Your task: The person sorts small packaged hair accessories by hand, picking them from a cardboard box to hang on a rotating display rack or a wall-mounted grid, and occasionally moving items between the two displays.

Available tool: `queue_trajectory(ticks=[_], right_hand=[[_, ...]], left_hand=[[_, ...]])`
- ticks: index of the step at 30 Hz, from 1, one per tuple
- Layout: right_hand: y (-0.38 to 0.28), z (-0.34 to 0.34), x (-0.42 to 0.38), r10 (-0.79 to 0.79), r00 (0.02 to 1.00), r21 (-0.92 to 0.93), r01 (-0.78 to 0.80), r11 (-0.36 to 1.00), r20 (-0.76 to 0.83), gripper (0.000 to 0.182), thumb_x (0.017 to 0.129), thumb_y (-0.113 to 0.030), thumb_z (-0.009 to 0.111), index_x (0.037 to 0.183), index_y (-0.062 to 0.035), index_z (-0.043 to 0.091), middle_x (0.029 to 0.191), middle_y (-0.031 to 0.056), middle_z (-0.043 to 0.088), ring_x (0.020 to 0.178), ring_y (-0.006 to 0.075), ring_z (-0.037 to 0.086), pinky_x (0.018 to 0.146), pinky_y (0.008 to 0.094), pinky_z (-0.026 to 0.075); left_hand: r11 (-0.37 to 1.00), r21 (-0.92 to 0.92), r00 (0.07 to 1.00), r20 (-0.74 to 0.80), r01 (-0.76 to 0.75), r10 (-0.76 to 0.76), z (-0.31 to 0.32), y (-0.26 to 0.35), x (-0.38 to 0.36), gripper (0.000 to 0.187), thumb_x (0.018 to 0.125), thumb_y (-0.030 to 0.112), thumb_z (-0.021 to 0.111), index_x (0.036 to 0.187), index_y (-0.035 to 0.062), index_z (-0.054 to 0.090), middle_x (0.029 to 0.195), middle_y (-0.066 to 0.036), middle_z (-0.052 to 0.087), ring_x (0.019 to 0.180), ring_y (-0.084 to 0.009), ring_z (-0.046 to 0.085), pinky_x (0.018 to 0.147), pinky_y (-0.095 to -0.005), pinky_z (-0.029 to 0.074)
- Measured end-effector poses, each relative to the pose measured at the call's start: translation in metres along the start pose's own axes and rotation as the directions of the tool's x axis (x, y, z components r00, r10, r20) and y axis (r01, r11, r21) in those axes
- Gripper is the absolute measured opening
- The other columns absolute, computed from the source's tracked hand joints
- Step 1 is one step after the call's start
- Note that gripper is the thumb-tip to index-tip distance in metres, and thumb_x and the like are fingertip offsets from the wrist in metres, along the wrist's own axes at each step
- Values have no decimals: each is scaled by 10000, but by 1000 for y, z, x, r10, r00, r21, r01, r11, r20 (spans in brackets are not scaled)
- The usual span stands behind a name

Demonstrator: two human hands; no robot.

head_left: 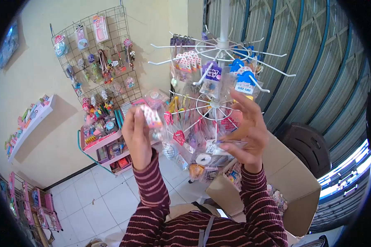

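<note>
My left hand (137, 133) pinches a small clear packet with a white, red-dotted card (151, 117), held up left of the white display rack (215, 103). My right hand (248, 131) is raised at the rack's right side, thumb and fingers apart, in front of the hanging packets. Nothing is plainly between its fingers. On the upper tier hang a purple-topped packet (211, 72), blue-topped packets (245, 82) and red-dotted cards (188, 61). Packets with red tags (179, 137) hang on the lower tier.
An open cardboard box (294, 181) stands below right, beside a dark stool (305, 148). A pink and green cart (101, 143) with small goods is at the left, under a wire grid (95, 24) of accessories. A white shelf (33, 125) juts from the wall.
</note>
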State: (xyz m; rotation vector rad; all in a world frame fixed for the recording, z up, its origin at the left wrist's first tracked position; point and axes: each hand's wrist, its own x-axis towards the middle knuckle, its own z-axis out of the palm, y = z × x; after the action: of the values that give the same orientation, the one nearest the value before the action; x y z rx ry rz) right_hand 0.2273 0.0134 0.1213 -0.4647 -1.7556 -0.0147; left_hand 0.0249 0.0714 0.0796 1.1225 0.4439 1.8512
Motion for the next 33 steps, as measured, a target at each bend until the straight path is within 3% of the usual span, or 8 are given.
queue_trajectory(ticks=[5,14,17,22,24,29,31,33], right_hand=[[-2,27,27,6,996,-418,30,908,84,164,511,-108,691,574,-52,550,1189,182,384,1105,317,361,920,404,245],[22,34,39,112,979,-445,-24,895,173,177,573,-80,669,573,-48,495,1001,82,528,1030,275,432,854,381,285],[26,32,36,149,977,-433,-69,899,152,180,594,-110,667,586,-65,492,946,49,527,1017,249,443,901,425,212],[33,18,26,147,985,-236,-123,964,89,191,596,-64,669,589,-38,479,911,58,536,972,236,461,833,346,327],[34,12,24,147,988,-182,-135,974,51,196,595,-42,666,593,-30,471,911,66,536,977,236,457,828,339,334],[28,-9,17,184,983,-27,-184,983,-3,214,581,31,651,629,-19,449,949,108,530,1005,238,441,855,341,317],[26,-15,11,200,979,-31,-201,979,-28,153,659,-44,614,641,-17,465,989,120,513,1014,243,436,864,347,310],[25,-18,6,217,940,163,-178,970,-263,176,751,-165,543,689,-13,479,1043,124,489,1036,229,423,863,330,312]], left_hand=[[1000,-1,998,55,-31,31,2,-3,64,151,835,146,436,901,24,496,760,7,504,657,-43,480,553,-186,407],[993,-48,958,274,104,-87,10,-24,116,133,823,161,460,862,46,514,670,45,475,558,-22,459,513,-183,409],[993,50,933,341,106,-117,5,-22,118,138,819,168,467,849,44,521,665,45,482,543,-22,455,491,-180,405],[990,40,903,405,136,-140,11,-17,105,139,810,162,484,842,37,534,686,36,511,547,-18,455,488,-169,395],[1000,22,917,400,-16,6,18,-19,97,134,802,144,495,842,25,542,697,29,524,569,-23,465,500,-164,389],[999,44,914,406,-8,-11,44,-34,74,108,775,81,526,847,1,537,660,17,533,570,-4,432,494,-143,331],[995,23,929,361,-101,86,56,-41,68,122,764,77,541,854,-4,531,659,23,530,562,-8,435,483,-140,321],[994,35,927,364,-104,84,68,-43,63,149,766,88,543,870,-15,517,650,7,533,548,-18,443,472,-141,320]])
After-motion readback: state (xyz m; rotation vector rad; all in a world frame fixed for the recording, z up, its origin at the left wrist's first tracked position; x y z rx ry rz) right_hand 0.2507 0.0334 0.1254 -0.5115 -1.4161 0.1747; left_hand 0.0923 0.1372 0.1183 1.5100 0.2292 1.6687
